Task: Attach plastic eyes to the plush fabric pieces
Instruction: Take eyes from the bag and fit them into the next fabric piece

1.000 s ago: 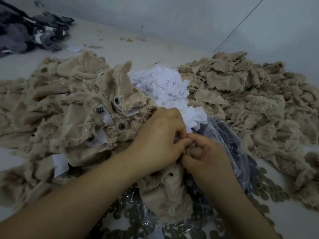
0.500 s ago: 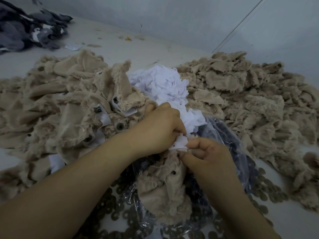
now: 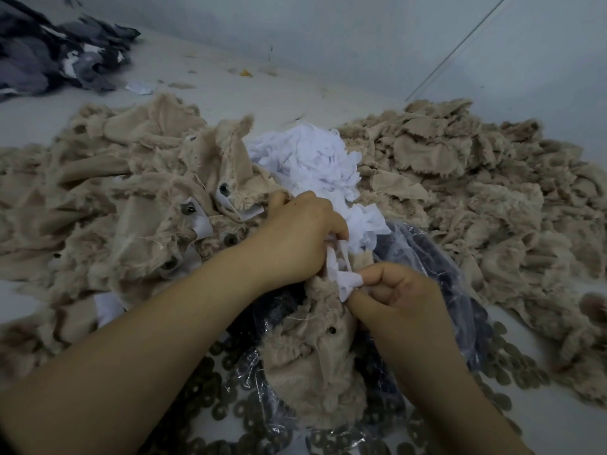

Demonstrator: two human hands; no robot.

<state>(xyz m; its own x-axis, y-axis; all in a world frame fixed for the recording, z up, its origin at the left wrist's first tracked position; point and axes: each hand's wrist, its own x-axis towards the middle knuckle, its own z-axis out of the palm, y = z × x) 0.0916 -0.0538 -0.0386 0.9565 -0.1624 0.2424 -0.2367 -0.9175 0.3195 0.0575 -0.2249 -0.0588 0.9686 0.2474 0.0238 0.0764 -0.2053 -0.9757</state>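
The left hand [image 3: 295, 244] sits at the centre of the view, fingers curled down onto the top edge of a beige plush piece [image 3: 315, 366], gripping the fabric together with a strip of white backing fabric [image 3: 341, 277]. The right hand [image 3: 400, 290] lies just beside it at 4 o'clock, thumb and forefinger pinching the lower end of the same white strip. The two hands are nearly touching.

The plush piece hangs from the hands toward 6 o'clock and rests on a clear plastic bag [image 3: 427, 257]; what the bag holds is dark and cannot be made out. One small dark plastic eye [image 3: 332, 330] is set in the plush piece just below the right hand's thumb.

Dark round washers [image 3: 512, 369] lie scattered on the desk [image 3: 230, 93] at 5 to 7 o'clock, around and under the bag.

At 9 to 11 o'clock of the hands is a heap of plush pieces [image 3: 115, 192] with white backing patches; several carry fitted eyes, one [image 3: 224, 188] close to the left hand's knuckles. At 12 o'clock is a pile of loose white fabric scraps [image 3: 308, 159], touching the left hand. At 1 to 3 o'clock is a second heap of beige plush pieces [image 3: 476, 178].

A bundle of dark grey fabric [image 3: 56, 57] lies well apart at the far 10 o'clock corner of the desk.
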